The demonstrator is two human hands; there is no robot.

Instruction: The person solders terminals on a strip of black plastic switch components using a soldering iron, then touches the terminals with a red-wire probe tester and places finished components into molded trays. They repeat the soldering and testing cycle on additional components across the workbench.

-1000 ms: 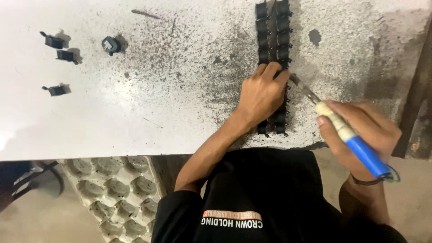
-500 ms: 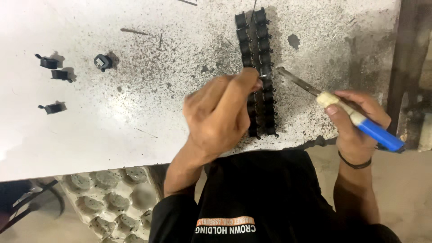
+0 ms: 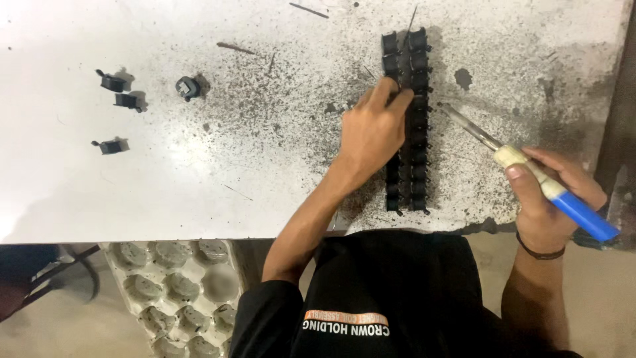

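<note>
Black plastic parts [image 3: 407, 119] lay in two joined rows on the white surface [image 3: 199, 166]. My left hand [image 3: 371, 132] pressed curled fingers onto the rows near mid-length. My right hand [image 3: 553, 199] was closed around a blue-handled tool [image 3: 530, 172], tip just beside the rows. Loose clips [image 3: 119, 83] sat well apart.

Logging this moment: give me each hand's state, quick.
Left hand: fingers bent, pressing on the black strip of parts, not gripping it.
Right hand: closed around the blue-handled tool.
</note>
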